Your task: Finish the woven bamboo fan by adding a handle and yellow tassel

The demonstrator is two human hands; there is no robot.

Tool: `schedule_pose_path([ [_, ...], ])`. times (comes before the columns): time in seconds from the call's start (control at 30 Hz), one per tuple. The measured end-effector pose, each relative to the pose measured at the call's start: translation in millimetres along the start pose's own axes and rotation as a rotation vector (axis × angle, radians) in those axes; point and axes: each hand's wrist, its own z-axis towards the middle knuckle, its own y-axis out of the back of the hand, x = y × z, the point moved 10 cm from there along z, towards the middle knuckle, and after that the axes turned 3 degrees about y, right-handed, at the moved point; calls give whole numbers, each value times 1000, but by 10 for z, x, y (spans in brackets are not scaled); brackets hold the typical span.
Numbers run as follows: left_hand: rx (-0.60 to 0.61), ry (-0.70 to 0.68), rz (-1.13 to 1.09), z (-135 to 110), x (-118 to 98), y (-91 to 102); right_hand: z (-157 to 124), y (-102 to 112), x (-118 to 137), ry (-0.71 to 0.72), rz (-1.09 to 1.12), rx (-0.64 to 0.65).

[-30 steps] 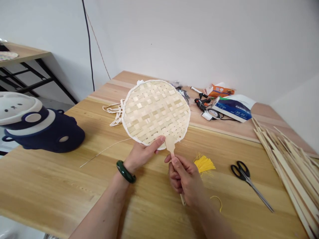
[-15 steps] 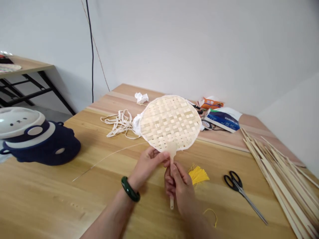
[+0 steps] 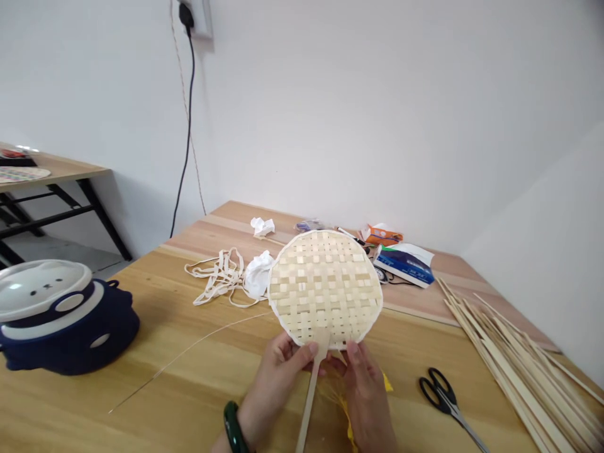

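A round woven bamboo hand fan (image 3: 325, 283) with a white-bound edge is held up above the table. Its flat pale handle (image 3: 309, 402) points down toward me. My left hand (image 3: 278, 384), with a dark green bangle (image 3: 234, 428) on the wrist, pinches the fan's lower rim left of the handle. On the other side, my right hand (image 3: 365, 396) grips the lower rim between thumb and fingers. A yellow tassel (image 3: 387, 382) shows partly behind my right hand, most of it hidden.
Black-handled scissors (image 3: 441, 393) lie to the right, beside a pile of bamboo strips (image 3: 509, 365). White cord (image 3: 221, 277), crumpled tissue (image 3: 262, 226) and a blue tissue pack (image 3: 406, 264) lie farther back. A navy bear-shaped container (image 3: 70, 321) stands at left.
My right hand has moved from the handle up to the fan's lower rim. The fan's handle now slants down to the left. The camera view has tilted upward.
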Motion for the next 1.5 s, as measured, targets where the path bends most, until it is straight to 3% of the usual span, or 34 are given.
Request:
schedule_pose_path([
  [0.2,22,94,11,-46,173,-109,-26,107,91,-66,263,-183],
  [0.37,52,194,56,-121,339,-240,23,150,202,7,189,-199],
  [0.53,-6,188,117,-127,356,-172,53,215,213,43,131,-234],
  [0.7,14,210,73,-122,377,-162,2,264,159,66,65,-292],
  [1.03,5,194,14,-111,398,-143,-62,226,117,114,21,-317],
  [1.27,37,261,-3,-143,392,-162,-86,235,112,117,-19,-332],
  [1.5,40,246,32,-121,380,-166,-38,208,30,67,27,-275],
])
